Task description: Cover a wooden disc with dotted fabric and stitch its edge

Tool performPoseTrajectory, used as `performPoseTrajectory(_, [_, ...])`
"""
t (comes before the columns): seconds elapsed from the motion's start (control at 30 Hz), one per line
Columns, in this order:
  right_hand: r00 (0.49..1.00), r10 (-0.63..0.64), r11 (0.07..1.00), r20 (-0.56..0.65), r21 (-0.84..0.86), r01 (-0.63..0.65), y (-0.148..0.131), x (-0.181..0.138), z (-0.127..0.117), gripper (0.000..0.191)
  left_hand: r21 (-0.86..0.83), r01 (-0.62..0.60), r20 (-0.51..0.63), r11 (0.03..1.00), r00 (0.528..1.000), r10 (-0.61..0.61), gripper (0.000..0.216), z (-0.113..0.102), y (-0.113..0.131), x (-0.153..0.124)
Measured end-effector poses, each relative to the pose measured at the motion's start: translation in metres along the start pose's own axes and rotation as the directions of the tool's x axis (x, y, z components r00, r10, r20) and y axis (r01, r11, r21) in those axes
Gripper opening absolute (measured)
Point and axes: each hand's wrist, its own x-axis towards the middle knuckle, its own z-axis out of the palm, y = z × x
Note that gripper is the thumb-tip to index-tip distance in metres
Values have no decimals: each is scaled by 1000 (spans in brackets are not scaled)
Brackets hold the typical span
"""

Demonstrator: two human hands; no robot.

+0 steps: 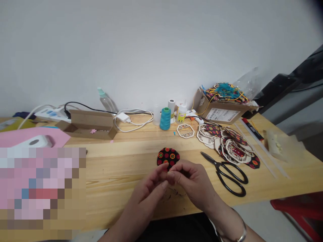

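My left hand (151, 190) and my right hand (193, 181) meet fingertip to fingertip near the table's front edge. The right thumb and forefinger are pinched together, and the left fingers curl in beside them. Whatever lies between the fingertips is too small or hidden to name. Just beyond them a round black fabric piece (168, 156) with red, orange and green flower motifs lies on the table, its near edge covered by my fingers. To the right of my right hand rest black-handled scissors (219, 164), their blades pointing back to the left.
Patterned fabric pieces and wooden lattice frames (236, 151) are heaped at right; a single frame (185, 131) lies behind. Along the wall stand a teal thread cone (165, 119), a glue bottle (181, 114), a cardboard box (217, 112) with thread, an open long box (88, 132) and a spray bottle (104, 101).
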Motion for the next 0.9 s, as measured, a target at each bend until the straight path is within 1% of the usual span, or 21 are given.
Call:
performPoseTrajectory(0.07, [998, -59, 996, -32, -64, 57, 1, 0, -2, 11, 58, -10, -6, 998, 1000, 10, 37, 0, 1, 0])
performPoseTrajectory(0.13, [994, -100, 989, -53, -113, 94, 1, -1, -2, 11, 99, -25, -3, 995, 1000, 25, 31, 1, 1, 0])
performPoseTrajectory(0.27, [993, -113, 986, -32, -125, 108, 1, -2, -2, 12, 181, -53, -28, 982, 998, 59, 18, 2, 3, 3])
performPoseTrajectory(0.33, [993, -120, 982, -8, -147, 118, 0, 1, -4, 14, 193, -49, -32, 980, 998, 56, 17, 1, 4, 4])
performPoseTrajectory(0.4, [983, -185, 949, -5, -260, 177, 0, 7, -8, 14, 158, -43, -51, 986, 997, 52, 19, 0, 3, 4])
performPoseTrajectory(0.43, [970, -244, 904, -12, -366, 223, 1, 12, -11, 13, 122, -42, -67, 992, 996, 50, 20, -1, 2, 4])
performPoseTrajectory(0.47, [953, -304, 829, -10, -495, 259, 1, 17, -14, 12, 78, -43, -84, 996, 995, 50, 20, -2, 1, 5])
performPoseTrajectory(0.5, [936, -351, 727, 10, -628, 279, 1, 23, -16, 13, 28, -48, -103, 998, 993, 51, 20, -3, 0, 5])
performPoseTrajectory(0.57, [920, -378, 488, 102, -822, 292, 2, 35, -19, 15, -74, -56, -140, 996, 989, 45, 19, -5, -2, 6])
performPoseTrajectory(0.6, [918, -364, 382, 161, -873, 304, 2, 40, -19, 15, -117, -59, -155, 991, 987, 40, 19, -5, -2, 6])
performPoseTrajectory(0.63, [913, -342, 297, 220, -897, 328, 2, 45, -18, 15, -155, -62, -169, 986, 985, 36, 18, -5, -2, 7])
performPoseTrajectory(0.67, [905, -327, 236, 273, -904, 357, 3, 49, -17, 14, -188, -68, -179, 980, 983, 34, 18, -6, -2, 8])
performPoseTrajectory(0.7, [894, -317, 195, 315, -901, 387, 3, 52, -16, 15, -218, -76, -185, 973, 982, 36, 18, -6, -2, 8])
performPoseTrajectory(0.73, [885, -309, 173, 349, -894, 413, 3, 55, -15, 15, -240, -85, -191, 967, 981, 39, 17, -6, -2, 8])
performPoseTrajectory(0.77, [878, -301, 171, 372, -885, 433, 4, 58, -13, 15, -255, -93, -198, 962, 979, 42, 17, -6, -1, 9])
performPoseTrajectory(0.9, [868, -278, 245, 412, -843, 479, 10, 68, -12, 15, -270, -99, -215, 958, 976, 40, 16, -8, -2, 8])
